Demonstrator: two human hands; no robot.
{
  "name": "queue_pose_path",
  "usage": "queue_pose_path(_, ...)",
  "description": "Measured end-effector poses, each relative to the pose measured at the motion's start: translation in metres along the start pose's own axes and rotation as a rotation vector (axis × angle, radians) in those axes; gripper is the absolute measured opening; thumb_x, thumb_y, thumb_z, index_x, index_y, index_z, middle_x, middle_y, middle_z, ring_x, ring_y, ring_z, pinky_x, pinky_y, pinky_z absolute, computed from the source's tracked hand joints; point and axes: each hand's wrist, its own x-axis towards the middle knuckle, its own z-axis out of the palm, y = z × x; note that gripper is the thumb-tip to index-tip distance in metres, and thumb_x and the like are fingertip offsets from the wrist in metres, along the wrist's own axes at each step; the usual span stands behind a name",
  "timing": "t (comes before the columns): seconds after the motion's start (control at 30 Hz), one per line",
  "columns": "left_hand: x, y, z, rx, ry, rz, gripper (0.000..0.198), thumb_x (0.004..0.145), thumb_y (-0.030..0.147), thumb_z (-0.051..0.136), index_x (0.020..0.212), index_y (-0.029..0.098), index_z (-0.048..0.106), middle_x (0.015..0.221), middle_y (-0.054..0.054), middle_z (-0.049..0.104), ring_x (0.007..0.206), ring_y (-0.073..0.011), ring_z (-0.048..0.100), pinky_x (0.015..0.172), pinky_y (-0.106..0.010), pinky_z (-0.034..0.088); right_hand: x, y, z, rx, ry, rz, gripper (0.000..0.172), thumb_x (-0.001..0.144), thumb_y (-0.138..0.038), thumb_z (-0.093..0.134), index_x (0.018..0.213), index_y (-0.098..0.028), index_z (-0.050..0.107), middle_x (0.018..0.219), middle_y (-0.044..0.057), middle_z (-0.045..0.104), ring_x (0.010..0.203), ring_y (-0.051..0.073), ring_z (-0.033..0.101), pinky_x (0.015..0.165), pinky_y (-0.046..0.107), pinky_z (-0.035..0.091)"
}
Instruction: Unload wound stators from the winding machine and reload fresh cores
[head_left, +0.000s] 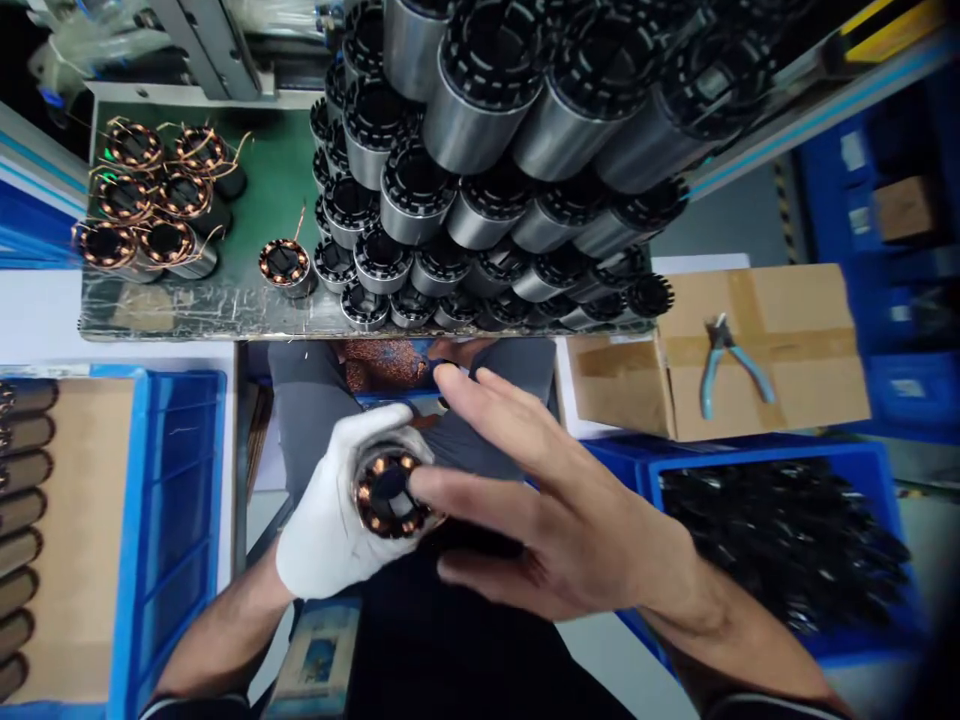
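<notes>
My left hand, in a white glove, is wrapped round a motor stator with copper windings showing round its upturned end. Bare and with fingers spread, my right hand hovers at the stator's right side. Its index fingertip is at the stator's rim; whether it presses there I cannot tell. On the green bench ahead stands a single wound stator with one wire sticking up. Several more wound stators with loose copper wire ends are grouped at the bench's left.
Bare silver stators are stacked high on the green bench. Pliers lie on a cardboard box at right, above a blue bin of black parts. At left, a blue crate holds a row of stators.
</notes>
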Motion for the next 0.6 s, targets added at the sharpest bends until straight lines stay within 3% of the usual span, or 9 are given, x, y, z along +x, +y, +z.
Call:
queue_pose_path(0.1,0.006,0.006,0.004,-0.066,0.077,-0.037,0.053,0.088,0.027,0.094,0.135,0.03,0.068,0.122,-0.006,0.077,0.106,-0.0283,0.081,0.095,-0.044,0.072,-0.011,0.006,0.011,-0.01,0.044,0.044,0.06,0.106,-0.007,0.068,0.165,-0.015,0.055,0.165,0.016,0.066,0.154,0.024,0.065,0.134,0.049,0.052)
queue_pose_path(0.2,0.009,0.008,0.005,-0.132,0.09,-0.182,0.051,0.085,0.029,0.095,0.127,0.026,0.066,0.123,-0.007,0.077,0.11,-0.0296,0.081,0.1,-0.047,0.07,-0.018,0.011,0.026,-0.043,0.164,0.085,0.06,0.107,-0.008,0.07,0.164,-0.024,0.06,0.14,0.007,0.083,0.121,0.023,0.082,0.112,0.043,0.067)
queue_pose_path(0.33,0.013,0.009,0.003,-0.2,0.089,-0.262,0.043,0.083,0.021,0.089,0.117,0.026,0.064,0.114,-0.005,0.081,0.102,-0.0277,0.083,0.091,-0.043,0.071,-0.021,0.015,0.03,-0.048,0.196,0.115,0.054,0.104,-0.01,0.076,0.155,-0.029,0.072,0.126,0.006,0.086,0.103,0.025,0.084,0.092,0.041,0.071)
queue_pose_path(0.47,0.017,0.01,0.009,-0.324,0.049,-0.384,0.037,0.082,0.021,0.086,0.107,0.024,0.059,0.097,-0.001,0.081,0.067,-0.0185,0.077,0.061,-0.029,0.066,-0.021,0.02,0.026,-0.071,0.23,0.12,0.05,0.106,-0.017,0.077,0.149,-0.043,0.076,0.126,0.002,0.085,0.115,0.028,0.083,0.098,0.043,0.071)
queue_pose_path(0.53,0.018,0.011,0.014,-0.443,-0.003,-0.474,0.038,0.082,0.025,0.087,0.104,0.024,0.056,0.093,-0.001,0.081,0.053,-0.0143,0.071,0.048,-0.024,0.058,-0.022,0.024,0.024,-0.055,0.186,0.122,0.047,0.108,-0.019,0.075,0.148,-0.043,0.077,0.126,0.001,0.085,0.115,0.028,0.083,0.099,0.043,0.07)
queue_pose_path(0.6,0.018,0.011,0.017,-0.513,-0.039,-0.535,0.04,0.083,0.028,0.086,0.109,0.023,0.056,0.093,-0.001,0.082,0.049,-0.0136,0.069,0.043,-0.022,0.055,-0.022,0.029,0.023,-0.038,0.125,0.145,0.041,0.11,-0.019,0.072,0.144,-0.04,0.079,0.119,0.001,0.086,0.105,0.025,0.083,0.095,0.04,0.069)
